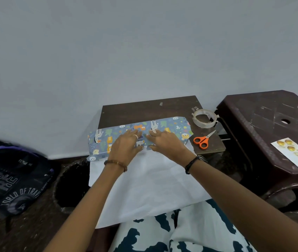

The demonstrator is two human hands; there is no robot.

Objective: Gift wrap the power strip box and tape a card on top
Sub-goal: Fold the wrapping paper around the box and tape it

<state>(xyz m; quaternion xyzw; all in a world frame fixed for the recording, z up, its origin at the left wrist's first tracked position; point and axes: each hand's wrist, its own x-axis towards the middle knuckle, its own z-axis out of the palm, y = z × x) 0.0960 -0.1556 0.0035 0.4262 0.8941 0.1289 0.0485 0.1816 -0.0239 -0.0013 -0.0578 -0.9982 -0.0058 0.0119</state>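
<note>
Head view: both hands' grip flat atop wrapped box.

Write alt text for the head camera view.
Both hands, left hand and right hand, press animal-print wrapping paper flat over a long box on a small dark table. A tape roll and orange scissors lie at right; a card rests on a brown stool.

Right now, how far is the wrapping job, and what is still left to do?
Done: printed wrapping paper is folded over the box. In hand: the left hand and right hand press it flat. Left: white paper is loose; tape roll, scissors and card lie unused.
</note>
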